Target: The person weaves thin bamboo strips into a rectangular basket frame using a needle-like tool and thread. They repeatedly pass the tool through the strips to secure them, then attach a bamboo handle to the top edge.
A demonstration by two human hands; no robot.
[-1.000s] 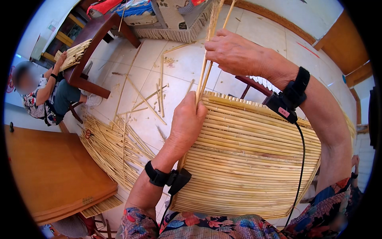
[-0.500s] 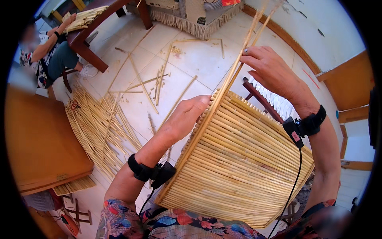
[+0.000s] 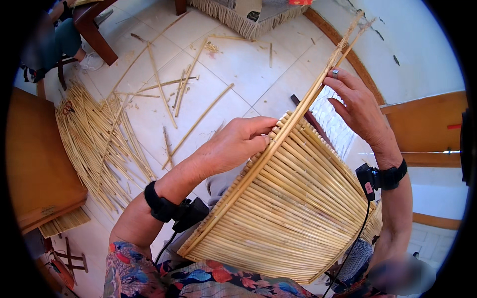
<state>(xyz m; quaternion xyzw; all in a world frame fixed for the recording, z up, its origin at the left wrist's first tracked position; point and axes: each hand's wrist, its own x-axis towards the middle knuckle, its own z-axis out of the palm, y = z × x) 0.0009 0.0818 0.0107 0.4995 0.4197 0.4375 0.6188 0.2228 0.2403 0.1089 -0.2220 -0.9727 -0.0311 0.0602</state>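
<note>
I see the reed mat (image 3: 278,218) lower centre, two long stalks (image 3: 304,105) along its left edge. Left hand (image 3: 233,146), centre: fingertips at that edge, just beside the stalks; can't tell if pinching. Right hand (image 3: 360,107), upper right: fingertips against the stalks, thumb apart; grip unclear. Farther, stalk pile (image 3: 99,144), left; fringed sofa (image 3: 248,25), top.
</note>
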